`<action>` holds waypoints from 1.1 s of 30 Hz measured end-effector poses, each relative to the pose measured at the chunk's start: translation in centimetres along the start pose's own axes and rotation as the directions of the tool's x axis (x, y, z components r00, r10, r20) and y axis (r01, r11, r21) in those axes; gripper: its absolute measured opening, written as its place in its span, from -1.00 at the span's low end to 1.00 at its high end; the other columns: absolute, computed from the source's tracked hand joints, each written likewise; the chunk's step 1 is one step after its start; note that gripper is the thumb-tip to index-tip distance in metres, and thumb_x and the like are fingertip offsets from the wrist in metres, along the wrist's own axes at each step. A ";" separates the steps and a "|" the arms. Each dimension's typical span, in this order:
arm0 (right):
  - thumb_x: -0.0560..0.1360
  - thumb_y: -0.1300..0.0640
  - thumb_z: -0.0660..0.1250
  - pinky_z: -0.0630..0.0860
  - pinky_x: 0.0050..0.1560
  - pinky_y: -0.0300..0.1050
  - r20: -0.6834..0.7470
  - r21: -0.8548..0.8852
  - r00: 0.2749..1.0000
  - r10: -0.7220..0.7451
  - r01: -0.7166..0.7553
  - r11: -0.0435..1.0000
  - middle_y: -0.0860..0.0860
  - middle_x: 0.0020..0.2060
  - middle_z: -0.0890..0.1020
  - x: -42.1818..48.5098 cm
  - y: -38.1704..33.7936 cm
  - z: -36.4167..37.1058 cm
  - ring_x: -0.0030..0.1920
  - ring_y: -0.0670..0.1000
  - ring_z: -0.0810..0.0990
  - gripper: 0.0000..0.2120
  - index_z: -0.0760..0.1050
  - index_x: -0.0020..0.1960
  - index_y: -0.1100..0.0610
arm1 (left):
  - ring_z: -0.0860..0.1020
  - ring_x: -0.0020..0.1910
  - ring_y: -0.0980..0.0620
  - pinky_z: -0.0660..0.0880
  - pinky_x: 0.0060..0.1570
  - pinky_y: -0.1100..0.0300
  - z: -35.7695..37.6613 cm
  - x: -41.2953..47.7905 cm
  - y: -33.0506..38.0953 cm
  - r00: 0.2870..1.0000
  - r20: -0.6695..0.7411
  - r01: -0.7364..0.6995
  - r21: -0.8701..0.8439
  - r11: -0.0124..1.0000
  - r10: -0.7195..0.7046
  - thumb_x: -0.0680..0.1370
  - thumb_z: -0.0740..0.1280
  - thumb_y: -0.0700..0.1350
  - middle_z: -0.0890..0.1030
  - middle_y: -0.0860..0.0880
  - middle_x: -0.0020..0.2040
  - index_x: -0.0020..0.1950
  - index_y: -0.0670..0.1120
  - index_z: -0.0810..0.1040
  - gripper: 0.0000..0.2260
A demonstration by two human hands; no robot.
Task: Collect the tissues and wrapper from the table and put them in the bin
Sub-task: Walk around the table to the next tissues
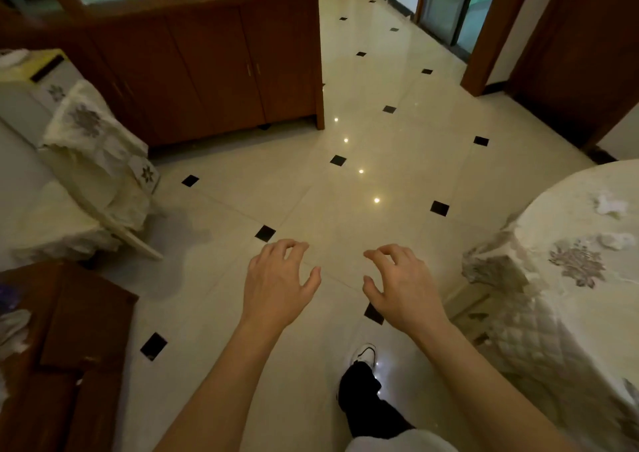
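The left hand [276, 285] and right hand [403, 287] are hovering over the floor [345, 182], fingers curled but released, grasping nothing. The tissues [610, 206] are lying on the cloth-covered surface [567, 299] at right; the person should be turning there and gathering every piece in one grasp

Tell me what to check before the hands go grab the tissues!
1. Left hand free: ok, fingers spread, nothing held.
2. Right hand free: ok, also holding nothing.
3. Tissues found: ok, white crumpled tissues lie on the round table to the right.
4. Hands over the table: not ok, they hover above the floor.
5. Wrapper found: cannot tell.
6. Bin found: cannot tell, none clearly visible.
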State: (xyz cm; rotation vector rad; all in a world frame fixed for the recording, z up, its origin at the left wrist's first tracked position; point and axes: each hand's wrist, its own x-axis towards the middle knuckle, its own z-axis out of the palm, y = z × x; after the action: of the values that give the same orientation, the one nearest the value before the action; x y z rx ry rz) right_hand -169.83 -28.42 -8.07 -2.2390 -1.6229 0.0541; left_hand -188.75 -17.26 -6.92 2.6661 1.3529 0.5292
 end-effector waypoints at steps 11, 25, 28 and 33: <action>0.45 0.04 0.39 0.50 0.03 0.02 -0.054 0.018 0.992 0.115 -0.114 0.993 0.09 0.08 0.61 17.9 9.3 -0.3 0.07 0.13 0.58 -0.64 0.57 0.22 0.10 | 0.55 0.07 -0.10 0.49 -0.03 -0.01 5.5 21.7 3.8 0.993 0.038 -0.111 -0.005 0.994 0.111 0.47 0.39 0.08 0.61 -0.06 0.12 0.20 -0.06 0.60 -0.64; 0.44 0.05 0.37 0.52 -0.01 0.02 -0.062 -0.032 0.948 0.313 -0.315 0.948 0.06 0.07 0.61 30.9 19.7 0.1 0.09 0.12 0.57 -0.65 0.56 0.21 0.08 | 0.53 0.13 -0.09 0.49 -0.01 -0.01 13.1 40.8 8.3 0.955 0.130 -0.255 -0.098 0.962 0.267 0.50 0.35 0.08 0.58 -0.05 0.19 0.26 -0.06 0.57 -0.63; 0.44 0.06 0.39 0.53 0.01 0.03 -0.073 -0.044 0.928 0.364 -0.368 0.929 0.07 0.08 0.62 34.9 21.8 0.1 0.10 0.13 0.57 -0.65 0.57 0.21 0.09 | 0.53 0.14 -0.10 0.48 0.02 -0.01 14.9 46.3 8.9 0.940 0.133 -0.298 -0.128 0.946 0.314 0.51 0.35 0.08 0.58 -0.06 0.20 0.27 -0.06 0.57 -0.62; 0.47 0.05 0.35 0.52 0.08 0.06 -0.120 -0.059 0.886 0.449 -0.457 0.887 0.06 0.12 0.59 42.9 25.0 -0.8 0.14 0.11 0.54 -0.64 0.55 0.25 0.08 | 0.52 0.15 -0.06 0.48 0.03 0.01 17.3 56.5 10.0 0.900 0.143 -0.386 -0.181 0.905 0.412 0.51 0.33 0.09 0.58 -0.04 0.20 0.27 -0.05 0.56 -0.61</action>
State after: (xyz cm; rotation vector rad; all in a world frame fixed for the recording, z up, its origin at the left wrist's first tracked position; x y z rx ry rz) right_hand -132.52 4.40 -7.34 -2.5969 -1.0352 -0.0096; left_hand -144.29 22.96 -6.02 2.7902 0.6855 0.3931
